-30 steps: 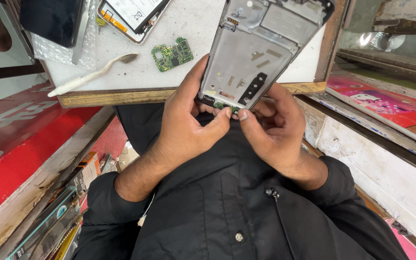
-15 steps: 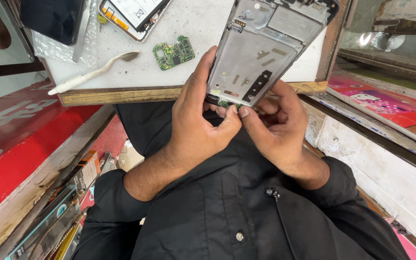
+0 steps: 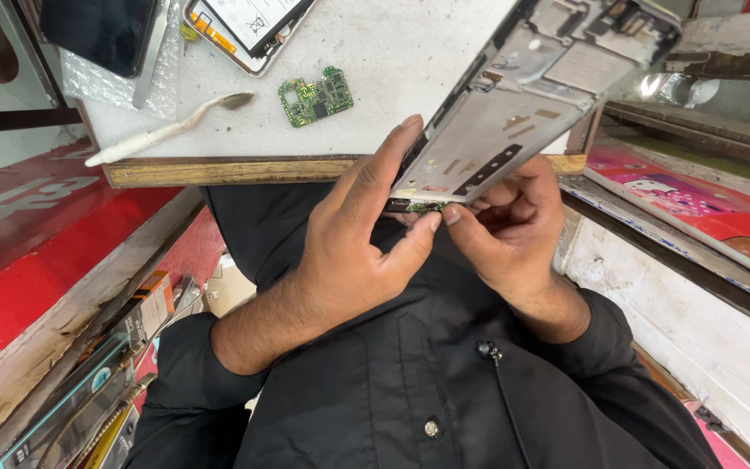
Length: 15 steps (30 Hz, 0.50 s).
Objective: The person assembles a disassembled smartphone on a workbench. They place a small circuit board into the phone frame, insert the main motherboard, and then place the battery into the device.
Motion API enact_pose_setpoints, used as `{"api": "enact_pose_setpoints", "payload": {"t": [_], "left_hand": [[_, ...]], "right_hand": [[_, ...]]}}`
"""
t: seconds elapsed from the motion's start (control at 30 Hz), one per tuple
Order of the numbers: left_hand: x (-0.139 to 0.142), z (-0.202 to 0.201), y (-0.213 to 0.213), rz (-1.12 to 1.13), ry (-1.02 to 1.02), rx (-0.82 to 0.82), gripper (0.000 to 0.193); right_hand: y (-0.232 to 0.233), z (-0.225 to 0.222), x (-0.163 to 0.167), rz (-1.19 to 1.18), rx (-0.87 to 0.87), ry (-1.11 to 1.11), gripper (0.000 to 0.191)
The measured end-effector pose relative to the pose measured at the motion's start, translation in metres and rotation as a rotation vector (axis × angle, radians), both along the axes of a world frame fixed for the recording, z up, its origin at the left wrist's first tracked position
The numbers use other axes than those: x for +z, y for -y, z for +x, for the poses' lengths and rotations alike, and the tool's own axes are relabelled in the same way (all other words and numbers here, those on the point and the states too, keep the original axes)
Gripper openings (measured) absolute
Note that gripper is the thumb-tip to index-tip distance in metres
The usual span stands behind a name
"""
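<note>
I see a phone frame [image 3: 514, 113] held up in the air over the front edge of the worktop [image 3: 245, 169], near its right corner. Its long side runs slanted: the bottom end points down toward my chest, and the top end points up and to the right. It leans on its side a bit. The frame is grey metal, opened up, with small slots, a dark strip and tiny parts at the top end. A small green bit [image 3: 425, 207] shows at its bottom edge.

My left hand [image 3: 358, 252] holds the frame's left side, pointer finger laid flat along it, thumb pressed at the bottom end. My right hand [image 3: 505, 234] is curled under the bottom end, fingertips pinching at that green bit, touching my left thumb.

On the worktop lie a green circuit board [image 3: 316, 95], a white toothbrush [image 3: 162, 130] and another opened phone [image 3: 245, 26], well apart from my hands.
</note>
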<state>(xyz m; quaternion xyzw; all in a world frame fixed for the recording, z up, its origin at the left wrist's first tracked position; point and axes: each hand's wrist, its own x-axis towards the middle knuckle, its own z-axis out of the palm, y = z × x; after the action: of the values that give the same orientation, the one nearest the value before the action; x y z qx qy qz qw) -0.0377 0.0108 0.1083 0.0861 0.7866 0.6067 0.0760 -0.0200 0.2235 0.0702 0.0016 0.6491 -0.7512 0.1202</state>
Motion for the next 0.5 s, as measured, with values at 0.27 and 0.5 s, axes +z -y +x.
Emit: {"api": "enact_pose_setpoints", "payload": {"t": [0.27, 0.5], "left_hand": [[-0.003, -0.002, -0.005, 0.035, 0.015, 0.053, 0.077], [-0.021, -0.001, -0.006, 0.493, 0.349, 0.099, 0.065]], "right_hand": [[0.003, 0.005, 0.008, 0.047, -0.020, 0.003, 0.049], [0.003, -0.007, 0.036, 0.141, 0.090, 0.036, 0.053]]}}
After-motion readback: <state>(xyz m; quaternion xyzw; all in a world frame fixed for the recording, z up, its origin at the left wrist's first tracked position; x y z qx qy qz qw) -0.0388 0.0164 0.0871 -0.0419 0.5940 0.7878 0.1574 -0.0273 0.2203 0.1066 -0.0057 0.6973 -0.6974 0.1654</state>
